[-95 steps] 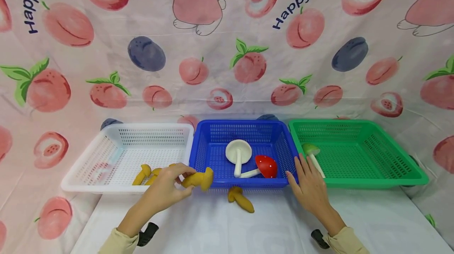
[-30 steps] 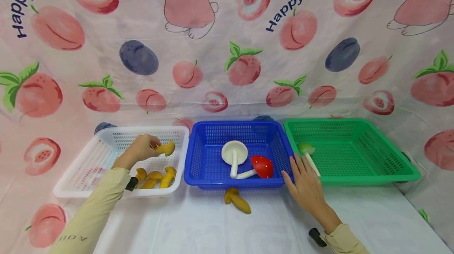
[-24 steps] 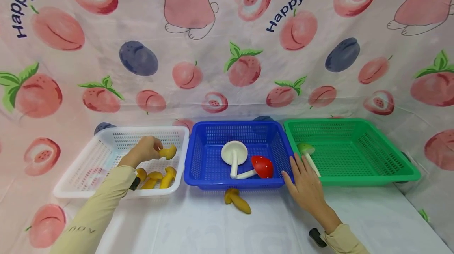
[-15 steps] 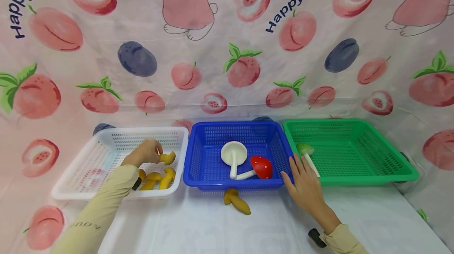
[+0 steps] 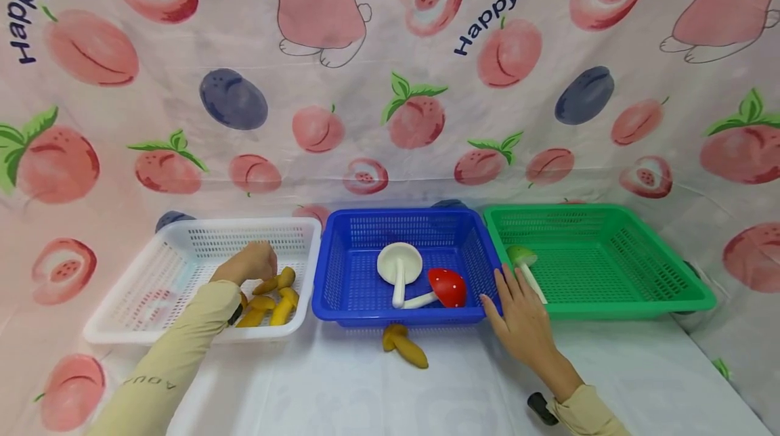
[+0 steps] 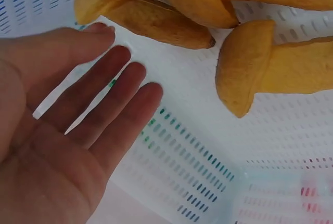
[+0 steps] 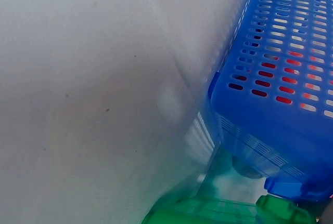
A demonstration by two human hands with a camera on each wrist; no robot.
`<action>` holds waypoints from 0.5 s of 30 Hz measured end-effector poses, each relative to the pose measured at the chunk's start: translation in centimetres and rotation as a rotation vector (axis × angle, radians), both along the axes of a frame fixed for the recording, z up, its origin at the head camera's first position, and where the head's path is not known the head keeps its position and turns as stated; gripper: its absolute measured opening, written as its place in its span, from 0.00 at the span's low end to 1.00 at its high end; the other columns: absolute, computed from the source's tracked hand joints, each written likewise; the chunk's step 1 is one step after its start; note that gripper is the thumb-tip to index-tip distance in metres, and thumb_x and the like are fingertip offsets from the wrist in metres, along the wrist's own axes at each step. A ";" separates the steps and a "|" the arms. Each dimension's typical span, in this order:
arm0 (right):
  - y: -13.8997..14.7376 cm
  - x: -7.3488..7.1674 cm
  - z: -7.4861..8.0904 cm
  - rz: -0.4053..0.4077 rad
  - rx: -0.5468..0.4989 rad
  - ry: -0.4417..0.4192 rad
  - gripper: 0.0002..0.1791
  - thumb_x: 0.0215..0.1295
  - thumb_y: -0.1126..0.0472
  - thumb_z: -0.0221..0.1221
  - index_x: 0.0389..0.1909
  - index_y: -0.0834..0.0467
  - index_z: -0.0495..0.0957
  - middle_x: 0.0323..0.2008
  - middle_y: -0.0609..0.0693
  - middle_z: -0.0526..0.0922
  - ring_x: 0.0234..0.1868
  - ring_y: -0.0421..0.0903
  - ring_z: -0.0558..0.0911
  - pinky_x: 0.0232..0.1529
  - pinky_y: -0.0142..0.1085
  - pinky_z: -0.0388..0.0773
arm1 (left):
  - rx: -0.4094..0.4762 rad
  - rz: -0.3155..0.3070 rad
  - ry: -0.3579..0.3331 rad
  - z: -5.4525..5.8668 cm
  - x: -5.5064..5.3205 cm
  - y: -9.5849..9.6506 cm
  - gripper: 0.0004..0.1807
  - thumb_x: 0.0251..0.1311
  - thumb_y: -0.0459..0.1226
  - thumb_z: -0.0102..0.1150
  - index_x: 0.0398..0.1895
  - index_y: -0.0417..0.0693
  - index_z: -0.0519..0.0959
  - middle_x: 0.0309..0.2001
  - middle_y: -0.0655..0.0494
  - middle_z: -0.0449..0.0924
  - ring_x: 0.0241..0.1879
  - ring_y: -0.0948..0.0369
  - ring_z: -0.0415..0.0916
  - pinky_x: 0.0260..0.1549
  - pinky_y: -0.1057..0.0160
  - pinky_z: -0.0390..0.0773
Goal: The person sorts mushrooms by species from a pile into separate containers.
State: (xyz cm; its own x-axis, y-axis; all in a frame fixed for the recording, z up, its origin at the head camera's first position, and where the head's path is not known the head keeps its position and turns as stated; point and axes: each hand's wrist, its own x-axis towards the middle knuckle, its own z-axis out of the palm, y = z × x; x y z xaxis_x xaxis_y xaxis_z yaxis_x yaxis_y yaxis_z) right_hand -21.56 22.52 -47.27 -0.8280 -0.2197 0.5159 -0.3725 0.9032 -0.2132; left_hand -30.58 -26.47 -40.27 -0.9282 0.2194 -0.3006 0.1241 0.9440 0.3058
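Observation:
My left hand (image 5: 252, 261) is inside the white basket (image 5: 131, 336), its fingers extended and apart in the left wrist view. A yellow toy mushroom (image 5: 278, 280) lies just beside its fingertips, with nothing held in the hand (image 6: 78, 115). Several more yellow mushrooms (image 5: 285, 306) lie at the front of that basket, one partly hidden by the wrist. My right hand (image 5: 523, 317) rests with straight fingers at the right front corner of the blue basket (image 5: 390, 316), near the green basket (image 5: 615, 307). A brown-yellow mushroom (image 5: 407, 346) lies on the table before the blue basket.
The blue basket holds a white mushroom (image 5: 399, 267) and a red-capped mushroom with white dots (image 5: 448, 287). A green-capped mushroom (image 5: 523, 256) leans at the left side of the green basket. A fruit-print cloth (image 5: 365, 118) hangs close behind the baskets.
My left hand has carried a yellow mushroom from before the blue basket into the white basket, lowered it and let go. My right hand has stayed at the blue basket's corner.

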 end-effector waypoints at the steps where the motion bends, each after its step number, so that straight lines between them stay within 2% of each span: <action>1: 0.0 0.0 0.0 0.001 0.000 0.001 0.34 0.69 0.47 0.50 0.64 0.70 0.65 0.66 0.65 0.62 0.66 0.67 0.60 0.60 0.60 0.62 | 0.004 -0.002 -0.012 0.1 0.0 0.0 0.06 0.48 0.23 0.57 0.25 0.39 0.83 0.28 0.49 0.82 0.28 0.55 0.75 0.28 0.58 0.79; 5: -0.1 0.0 0.0 0.001 -0.006 0.006 0.34 0.68 0.47 0.50 0.63 0.70 0.65 0.66 0.66 0.63 0.66 0.67 0.60 0.60 0.60 0.61 | 0.039 -0.005 -0.051 0.6 0.3 0.1 0.07 0.52 0.27 0.55 0.29 0.40 0.84 0.30 0.50 0.82 0.26 0.57 0.73 0.24 0.62 0.77; 7: -0.1 0.0 0.1 0.001 -0.007 0.005 0.34 0.68 0.47 0.50 0.63 0.70 0.65 0.66 0.66 0.63 0.66 0.67 0.60 0.60 0.60 0.61 | 0.049 -0.024 -0.035 0.9 0.6 0.3 0.06 0.53 0.28 0.56 0.29 0.40 0.83 0.30 0.50 0.82 0.28 0.58 0.73 0.27 0.61 0.77; 12: -0.1 0.1 0.1 0.007 -0.007 0.001 0.33 0.68 0.48 0.50 0.63 0.71 0.65 0.66 0.66 0.62 0.66 0.67 0.59 0.60 0.60 0.61 | 0.097 -0.092 0.052 1.6 1.5 1.0 0.06 0.54 0.29 0.57 0.33 0.37 0.82 0.31 0.50 0.81 0.31 0.57 0.74 0.35 0.57 0.78; 15: -0.1 0.1 0.1 0.007 -0.008 -0.001 0.34 0.69 0.48 0.49 0.63 0.71 0.65 0.66 0.66 0.62 0.66 0.67 0.59 0.60 0.60 0.61 | 0.127 -0.090 0.110 2.0 2.2 1.6 0.08 0.53 0.30 0.58 0.37 0.37 0.82 0.32 0.50 0.80 0.33 0.55 0.75 0.37 0.54 0.79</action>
